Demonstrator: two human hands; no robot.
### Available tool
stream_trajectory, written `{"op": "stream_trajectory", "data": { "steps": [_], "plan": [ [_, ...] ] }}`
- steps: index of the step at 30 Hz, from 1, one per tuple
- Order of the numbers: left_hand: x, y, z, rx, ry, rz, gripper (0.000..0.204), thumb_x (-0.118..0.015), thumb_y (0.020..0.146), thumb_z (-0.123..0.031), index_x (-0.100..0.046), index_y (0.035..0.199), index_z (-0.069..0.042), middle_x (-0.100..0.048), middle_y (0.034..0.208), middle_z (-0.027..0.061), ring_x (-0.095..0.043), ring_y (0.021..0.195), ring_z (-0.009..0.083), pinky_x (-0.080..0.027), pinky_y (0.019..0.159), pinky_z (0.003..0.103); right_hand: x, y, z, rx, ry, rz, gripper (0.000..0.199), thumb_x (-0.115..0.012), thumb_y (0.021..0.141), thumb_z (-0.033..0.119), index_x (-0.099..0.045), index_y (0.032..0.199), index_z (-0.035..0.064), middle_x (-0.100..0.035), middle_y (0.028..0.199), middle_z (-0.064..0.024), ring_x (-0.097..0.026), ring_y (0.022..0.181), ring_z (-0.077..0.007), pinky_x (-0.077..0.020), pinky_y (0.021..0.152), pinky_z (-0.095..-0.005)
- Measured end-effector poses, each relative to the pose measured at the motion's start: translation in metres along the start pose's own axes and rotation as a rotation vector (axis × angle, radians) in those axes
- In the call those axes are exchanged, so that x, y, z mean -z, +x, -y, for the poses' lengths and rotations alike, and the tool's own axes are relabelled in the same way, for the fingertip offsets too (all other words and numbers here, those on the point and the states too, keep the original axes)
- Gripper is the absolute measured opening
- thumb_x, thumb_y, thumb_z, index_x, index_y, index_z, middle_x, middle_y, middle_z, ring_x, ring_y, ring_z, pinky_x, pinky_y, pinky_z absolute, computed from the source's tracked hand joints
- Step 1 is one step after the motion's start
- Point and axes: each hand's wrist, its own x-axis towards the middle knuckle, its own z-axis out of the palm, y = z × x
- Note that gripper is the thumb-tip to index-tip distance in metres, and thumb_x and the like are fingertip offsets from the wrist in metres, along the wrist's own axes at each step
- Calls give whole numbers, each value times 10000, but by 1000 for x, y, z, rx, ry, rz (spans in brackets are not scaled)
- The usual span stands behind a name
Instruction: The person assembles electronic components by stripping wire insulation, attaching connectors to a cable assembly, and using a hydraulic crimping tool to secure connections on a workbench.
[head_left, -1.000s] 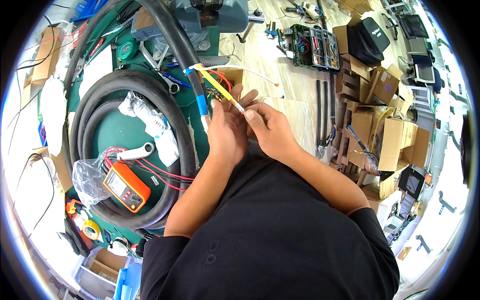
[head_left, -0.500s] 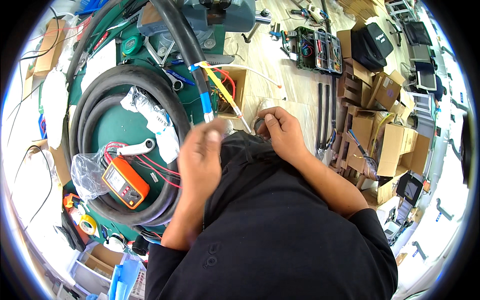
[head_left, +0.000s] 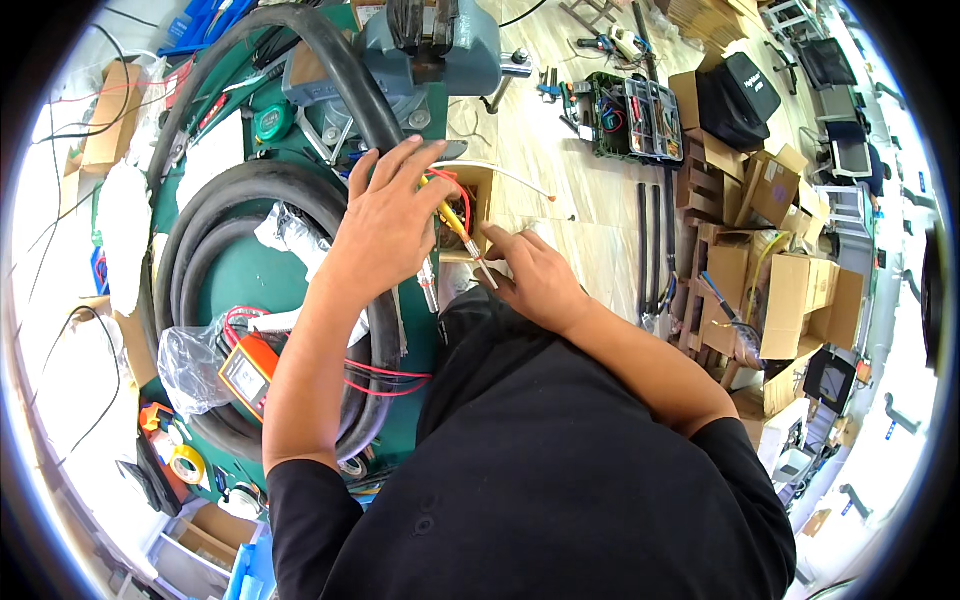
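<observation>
A thick black cable [head_left: 360, 85] arches down from the vise, its end split into cores: a yellow wire [head_left: 455, 221], a red wire [head_left: 461, 190], a white wire [head_left: 510, 180] and one with a bare metallic end [head_left: 428, 287]. Over this split end lies my left hand [head_left: 385, 225], its fingers spread and hiding part of the cable; its thumb side is against the yellow wire. My right hand [head_left: 540, 280] is curled closed beside the yellow wire's pale tip. What its fingers pinch is hidden.
A grey vise [head_left: 430, 55] stands at the far edge of the green table [head_left: 235, 270]. Coiled black cable [head_left: 185, 250] lies left, with an orange meter [head_left: 248, 370] partly behind my left arm. An open toolbox [head_left: 635, 118] and cardboard boxes [head_left: 795, 300] are on the floor at right.
My left hand has moved up and forward onto the cable's split end, its fingers spreading. My right hand has shifted slightly left and down, to the yellow wire's tip.
</observation>
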Motion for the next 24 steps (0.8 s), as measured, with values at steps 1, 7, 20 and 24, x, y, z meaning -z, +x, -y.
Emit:
{"op": "stream_trajectory", "data": {
  "steps": [1, 7, 20, 24],
  "plan": [
    [1, 2, 3, -14, 27, 47, 295, -634, 790, -34, -650, 1067, -133, -488, 1433, 61, -375, 1385, 291, -228, 1146, 516, 1, 1, -3, 62, -21, -33, 603, -729, 744, 32, -492, 1298, 11, -613, 913, -106, -602, 850, -313, -514, 766, -392],
    [0, 17, 20, -129, 50, 54, 267, -734, 781, -170, -661, 1037, -144, -607, 1268, 30, -541, 1216, 217, -227, 1142, 534, 10, 11, 7, 115, 11, -242, 406, -729, 761, 11, -582, 1140, -2, -634, 965, -115, -606, 799, -295, -513, 710, -378],
    [19, 53, 10, -77, -363, -288, 115, -670, 884, -157, -686, 950, -63, -619, 755, 97, -576, 767, 290, -422, 802, 374, 90, 96, 44, -37, 169, -452, 259, -700, 860, 91, -635, 1092, -3, -682, 904, -129, -632, 817, -320, -506, 708, -397],
    [42, 67, 6, 193, -635, -220, 279, -576, 998, -309, -638, 978, -39, -533, 698, 3, -499, 644, 91, -420, 592, 255, 123, 101, 63, 94, 79, -570, 328, -689, 831, 36, -623, 1150, -9, -678, 908, -130, -632, 817, -315, -506, 724, -388]
  ]
}}
